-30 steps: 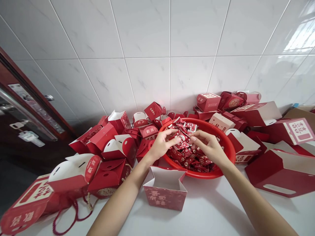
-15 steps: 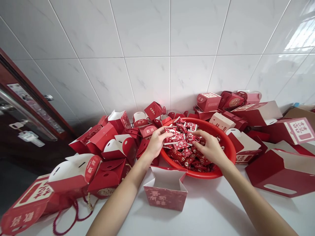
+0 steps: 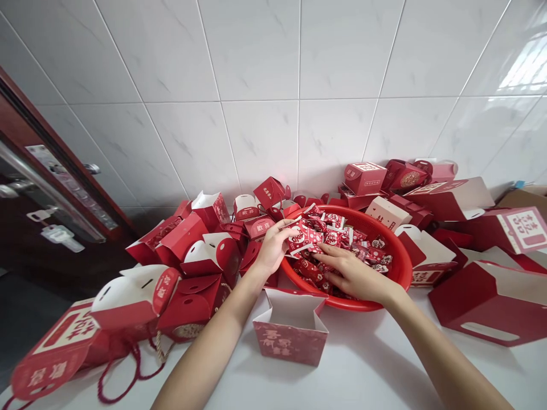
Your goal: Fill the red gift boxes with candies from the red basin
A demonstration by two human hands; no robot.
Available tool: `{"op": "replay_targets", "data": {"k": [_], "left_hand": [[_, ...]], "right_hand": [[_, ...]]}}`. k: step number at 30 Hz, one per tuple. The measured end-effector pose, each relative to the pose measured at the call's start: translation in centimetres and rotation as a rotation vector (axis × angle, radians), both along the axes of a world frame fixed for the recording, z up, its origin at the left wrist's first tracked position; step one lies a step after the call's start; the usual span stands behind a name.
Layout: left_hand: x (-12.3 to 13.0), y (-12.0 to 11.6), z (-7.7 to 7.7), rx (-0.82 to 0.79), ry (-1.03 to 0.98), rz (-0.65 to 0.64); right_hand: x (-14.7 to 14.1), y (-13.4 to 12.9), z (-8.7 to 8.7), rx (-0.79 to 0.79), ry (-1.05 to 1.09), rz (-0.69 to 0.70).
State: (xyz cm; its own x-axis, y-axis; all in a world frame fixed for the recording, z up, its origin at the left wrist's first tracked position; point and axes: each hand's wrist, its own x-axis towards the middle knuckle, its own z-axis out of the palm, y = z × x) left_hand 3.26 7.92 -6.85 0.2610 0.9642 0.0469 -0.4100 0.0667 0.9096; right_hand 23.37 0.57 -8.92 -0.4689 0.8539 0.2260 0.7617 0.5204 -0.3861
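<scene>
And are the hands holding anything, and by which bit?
The left hand holds at least one red packet by its left end, under the thumb. The right hand lies among packets in the basin; whether it grips any can't be told.

A smooth white tabletop [image 3: 363, 364] carries an upright, open-topped red cardboard box with a white interior [image 3: 290, 344]. From that box, a round red plastic basin [image 3: 401, 267] stands at one o'clock, a wide dark-red cardboard box [image 3: 474, 296] lies at three, and a looped crimson cord [image 3: 137, 364] at eight.
</scene>
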Motion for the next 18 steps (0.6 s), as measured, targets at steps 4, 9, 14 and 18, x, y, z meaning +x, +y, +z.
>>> {"op": "replay_targets", "data": {"k": [4,9,14,18], "left_hand": [[-0.1,0.0,-0.1,0.005,0.009,-0.01],[-0.2,-0.1,-0.1,0.043,0.04,-0.021],[-0.4,0.0,-0.4,0.18,0.215,-0.078],[-0.4,-0.2,-0.5,0.355,0.377,-0.153]], "right_hand": [[0.4,0.5,0.5,0.044,0.362,-0.144],[1.0,0.6,1.4,-0.099,0.86,-0.267],[0.5,0.1,1.9,-0.208,1.026,-0.178],[0.0,0.0,1.8,-0.193,0.939,-0.151]]}}
